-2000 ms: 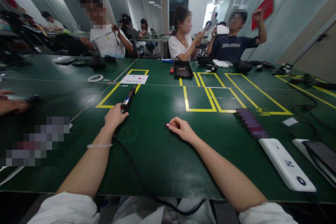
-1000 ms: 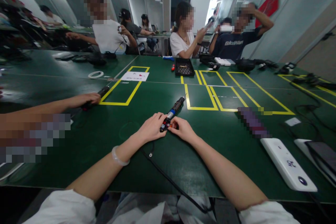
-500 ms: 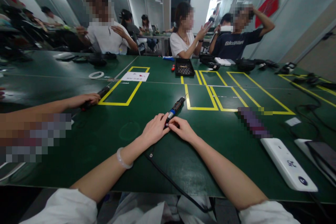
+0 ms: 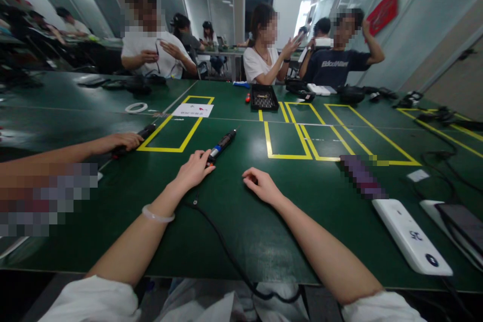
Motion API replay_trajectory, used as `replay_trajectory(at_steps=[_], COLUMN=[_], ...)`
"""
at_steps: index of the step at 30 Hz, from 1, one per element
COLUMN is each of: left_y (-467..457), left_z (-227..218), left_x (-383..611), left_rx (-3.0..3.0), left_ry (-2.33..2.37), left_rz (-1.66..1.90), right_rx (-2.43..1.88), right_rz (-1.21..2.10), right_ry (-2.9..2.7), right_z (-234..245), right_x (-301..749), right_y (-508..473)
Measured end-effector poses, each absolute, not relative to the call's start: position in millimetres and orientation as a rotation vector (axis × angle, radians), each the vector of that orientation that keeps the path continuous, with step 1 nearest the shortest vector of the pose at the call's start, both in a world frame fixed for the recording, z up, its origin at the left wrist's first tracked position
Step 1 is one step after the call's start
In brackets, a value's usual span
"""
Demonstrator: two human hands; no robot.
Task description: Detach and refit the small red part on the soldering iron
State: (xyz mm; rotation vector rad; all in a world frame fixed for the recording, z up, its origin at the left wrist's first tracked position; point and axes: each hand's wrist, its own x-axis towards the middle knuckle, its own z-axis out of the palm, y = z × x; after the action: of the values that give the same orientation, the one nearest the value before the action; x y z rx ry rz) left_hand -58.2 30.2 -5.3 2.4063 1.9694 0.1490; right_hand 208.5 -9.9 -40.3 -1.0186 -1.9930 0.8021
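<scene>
Starting nearest, what lies on the table (image 4: 181, 251)?
A black cable (image 4: 226, 250), running up to the left hand (image 4: 193, 171).
Its grip?
Closed around the rear end of an electric screwdriver (image 4: 222, 145), which lies on the green top, tip pointing away.
The right hand (image 4: 262, 186)?
Resting beside it, apart from the tool, fingers curled in; whether they pinch anything I can't tell.
Farther out?
A co-worker's hand (image 4: 116, 142) on another dark tool (image 4: 146, 132) by the yellow tape rectangle (image 4: 162, 150); a black tray (image 4: 264, 98) beyond.
</scene>
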Motion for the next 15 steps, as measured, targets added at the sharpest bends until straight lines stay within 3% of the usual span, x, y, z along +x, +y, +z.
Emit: replay_trajectory(at_steps=[9, 15], left_y=[68, 64], left_z=[-14, -12], left_x=[-153, -164], left_rx=[2.230, 2.197], left_ry=[2.233, 2.361], left_rz=[0.122, 0.221], right_rx=[-1.015, -1.013], right_rz=[0.776, 0.756], right_ry=[-2.022, -2.044], right_z=[-42, -43], right_x=[210, 210], right_y=[-9, -9])
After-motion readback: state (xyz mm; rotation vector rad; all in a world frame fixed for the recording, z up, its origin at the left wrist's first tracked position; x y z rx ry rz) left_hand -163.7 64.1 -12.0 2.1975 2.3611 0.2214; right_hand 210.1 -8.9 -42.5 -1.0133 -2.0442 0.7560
